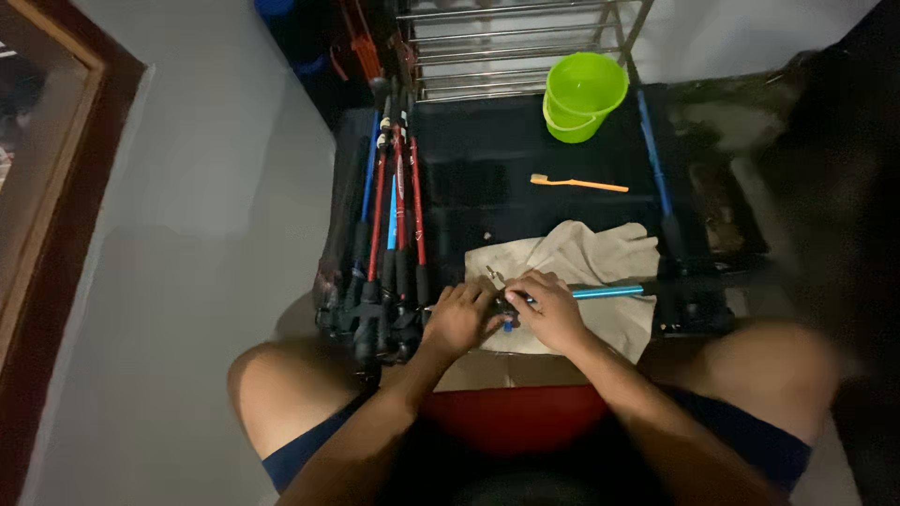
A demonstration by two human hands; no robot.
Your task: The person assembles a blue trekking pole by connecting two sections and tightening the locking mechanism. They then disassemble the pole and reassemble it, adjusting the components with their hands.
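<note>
While I sit with my knees apart at the bottom of the frame, my left hand and right hand meet just below the centre, over a beige cloth spread on the dark surface. My right fingers are curled shut around the dark end of a blue pole, which lies level across the cloth and points to the right. My left fingers are bent in against that same end, touching it; whether they truly grip it I cannot tell, as the joint is hidden under both hands. Left of my hands, a bundle of poles, red, blue and black, lies lengthwise along the surface's left edge. An orange toothbrush lies above the cloth, well apart from it. A green bucket stands at the top, right of centre, before a metal rack.
</note>
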